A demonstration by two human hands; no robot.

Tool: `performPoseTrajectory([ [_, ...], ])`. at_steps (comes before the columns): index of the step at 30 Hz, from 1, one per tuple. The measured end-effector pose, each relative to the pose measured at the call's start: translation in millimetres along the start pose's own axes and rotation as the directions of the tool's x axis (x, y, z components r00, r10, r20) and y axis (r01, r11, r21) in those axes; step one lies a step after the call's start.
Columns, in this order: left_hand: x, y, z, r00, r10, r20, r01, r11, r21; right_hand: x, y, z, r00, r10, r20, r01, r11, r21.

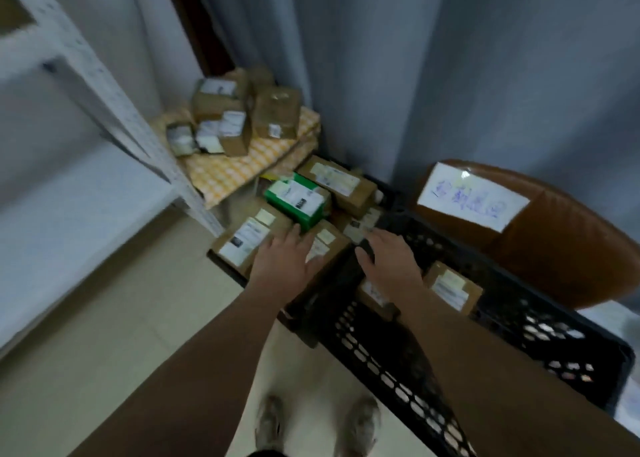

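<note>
Shoes (pixel 363 422) on the pale floor (pixel 121 318) mark the standing person's position; both bare forearms reach forward and down from there. The left hand (pixel 284 259) lies flat, fingers spread and straight, on a brown parcel (pixel 327 245) at the near right corner of a heap of labelled cartons. This parcel touches the far left corner of the black crate (pixel 363 352). The right hand (pixel 389 259) rests on that corner of the crate's rim, thumb out to the left; motion blur makes it impossible to tell whether its fingers curl round the rim. Two cartons (pixel 452 288) already lie inside the crate, near its far wall. A green box (pixel 298 200) sits on the heap just beyond the left hand. Further back, more cartons (pixel 221 110) rest on a yellow checked cloth (pixel 242 166) beside a white shelf frame (pixel 114 110); a brown chair (pixel 571 242) bearing a paper sign (pixel 474 197) stands behind the crate. The step in hand appears to be moving the parcel into the crate. To do it well, the left hand should close on the parcel's short sides, not its label, lift it clear of the rim, and avoid nudging the green box, while the right hand steadies the crate.
</note>
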State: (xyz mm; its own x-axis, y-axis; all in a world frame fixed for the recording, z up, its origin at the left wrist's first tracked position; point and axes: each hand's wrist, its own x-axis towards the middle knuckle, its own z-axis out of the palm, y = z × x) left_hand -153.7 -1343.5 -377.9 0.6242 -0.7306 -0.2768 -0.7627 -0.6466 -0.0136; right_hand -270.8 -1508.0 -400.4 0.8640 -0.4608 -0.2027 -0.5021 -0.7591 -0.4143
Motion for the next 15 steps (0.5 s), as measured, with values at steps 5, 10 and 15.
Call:
performPoseTrajectory([
  [5,-44.5,-94.6,-64.7,0.973,-0.191,-0.130,0.187,0.981,-0.043,24.6,-120.3,-42.0,0.960,-0.254,-0.120,0.254,0.967,-0.018],
  [10,-115.6,-188.7,-74.8,0.922,-0.354,-0.154,0.346,0.935,-0.082,23.9,-253.1,-28.7,0.875,-0.461,-0.149,0.456,0.887,-0.069],
  [15,-203.2,-289.6,-77.3,0.853,-0.468,-0.231,0.459,0.883,-0.096,8.7,-384.9,16.4,0.823,-0.538,-0.183,0.541,0.840,-0.038],
])
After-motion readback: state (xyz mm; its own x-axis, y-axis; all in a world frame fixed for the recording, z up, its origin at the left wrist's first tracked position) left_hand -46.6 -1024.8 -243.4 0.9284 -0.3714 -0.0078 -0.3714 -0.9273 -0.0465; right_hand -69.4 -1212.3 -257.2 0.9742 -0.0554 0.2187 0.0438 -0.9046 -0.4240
